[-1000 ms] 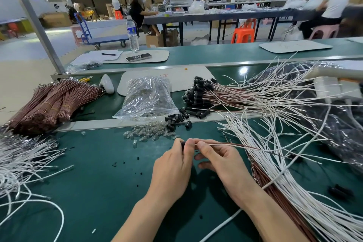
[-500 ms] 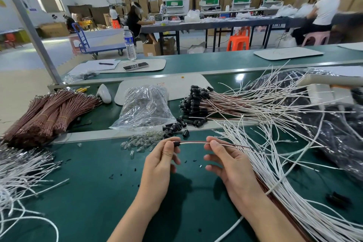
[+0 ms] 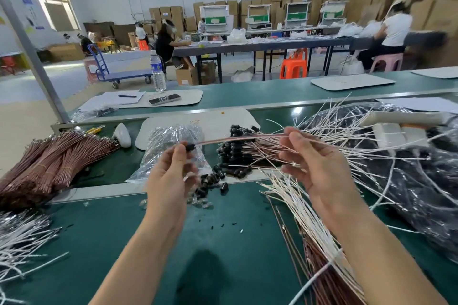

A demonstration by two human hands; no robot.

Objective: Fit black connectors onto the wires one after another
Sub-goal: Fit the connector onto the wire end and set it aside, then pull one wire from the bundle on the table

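Between hands (image 3: 171,176) (image 3: 319,163): wire (image 3: 235,138) (connector (image 3: 189,147) left)

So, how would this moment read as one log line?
left hand: pinches black connector on wire end | right hand: pinches same wire

One left hand (image 3: 171,176), one right hand (image 3: 319,168). One raised wire (image 3: 238,138), one water bottle (image 3: 157,72), one clear bag (image 3: 171,146), one blue cart (image 3: 124,74). Loose black connectors (image 3: 210,181): too many to count.
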